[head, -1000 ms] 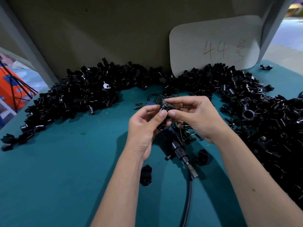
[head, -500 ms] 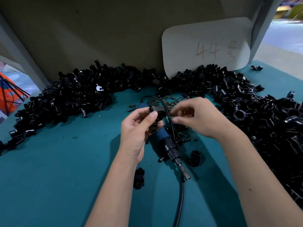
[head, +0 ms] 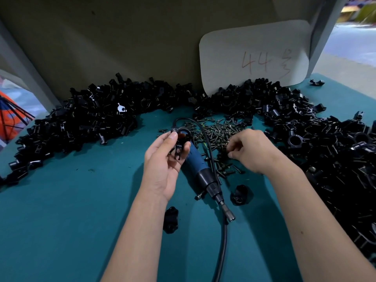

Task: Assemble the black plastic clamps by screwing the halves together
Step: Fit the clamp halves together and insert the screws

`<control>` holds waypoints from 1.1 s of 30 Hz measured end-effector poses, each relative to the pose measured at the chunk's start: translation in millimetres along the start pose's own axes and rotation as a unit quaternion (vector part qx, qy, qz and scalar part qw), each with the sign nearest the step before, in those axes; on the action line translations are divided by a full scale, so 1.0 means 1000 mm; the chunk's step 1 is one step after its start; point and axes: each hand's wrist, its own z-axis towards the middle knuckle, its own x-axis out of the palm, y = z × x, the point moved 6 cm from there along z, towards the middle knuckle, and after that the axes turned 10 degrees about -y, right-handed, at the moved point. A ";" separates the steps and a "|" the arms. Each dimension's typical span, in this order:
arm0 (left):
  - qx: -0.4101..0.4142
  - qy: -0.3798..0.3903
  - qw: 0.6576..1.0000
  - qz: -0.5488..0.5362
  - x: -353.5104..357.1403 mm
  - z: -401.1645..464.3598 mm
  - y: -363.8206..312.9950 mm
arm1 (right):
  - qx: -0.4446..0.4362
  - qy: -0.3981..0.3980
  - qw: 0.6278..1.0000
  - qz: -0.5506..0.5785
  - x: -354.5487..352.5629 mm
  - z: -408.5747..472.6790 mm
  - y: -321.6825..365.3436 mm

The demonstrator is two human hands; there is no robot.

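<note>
Left hand (head: 162, 159) holds clamp (head: 181, 142) (right hand (head: 249, 150) over screws (head: 215, 134)).

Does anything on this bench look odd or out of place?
One piece in the left heap of black clamp parts shows pale white among the black ones; whether it is another colour or only glare, I cannot tell. Nothing else stands out.

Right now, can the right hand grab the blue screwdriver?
Probably yes. The electric screwdriver lies in the open on the table, right beside the right hand; only its thin cable crosses between them.
</note>
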 end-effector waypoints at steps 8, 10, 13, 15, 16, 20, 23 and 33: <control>0.083 0.041 0.990 0.109 0.003 0.003 -0.001 | 0.041 -0.073 0.965 0.250 -0.021 -0.003 0.008; 0.141 0.054 0.975 0.163 0.007 0.003 -0.002 | 0.010 -0.076 0.942 0.326 -0.026 -0.004 0.023; 0.185 0.077 0.956 0.213 0.010 0.000 -0.002 | -0.037 -0.050 0.919 0.389 -0.023 -0.006 0.050; 0.190 0.088 0.951 0.229 0.011 -0.003 -0.001 | -0.063 -0.043 0.921 0.382 -0.020 -0.008 0.061; 0.188 0.091 0.951 0.228 0.012 -0.003 -0.001 | -0.077 -0.047 0.927 0.364 -0.019 -0.008 0.064; 0.184 0.106 0.952 0.221 0.013 -0.005 -0.001 | -0.093 -0.046 0.931 0.349 -0.023 -0.008 0.064; 0.182 0.116 0.951 0.223 0.014 -0.007 -0.001 | -0.094 -0.041 0.935 0.340 -0.023 -0.009 0.061; 0.126 0.098 0.978 0.137 0.016 -0.007 0.004 | -0.136 -0.095 0.901 0.400 -0.014 -0.010 0.070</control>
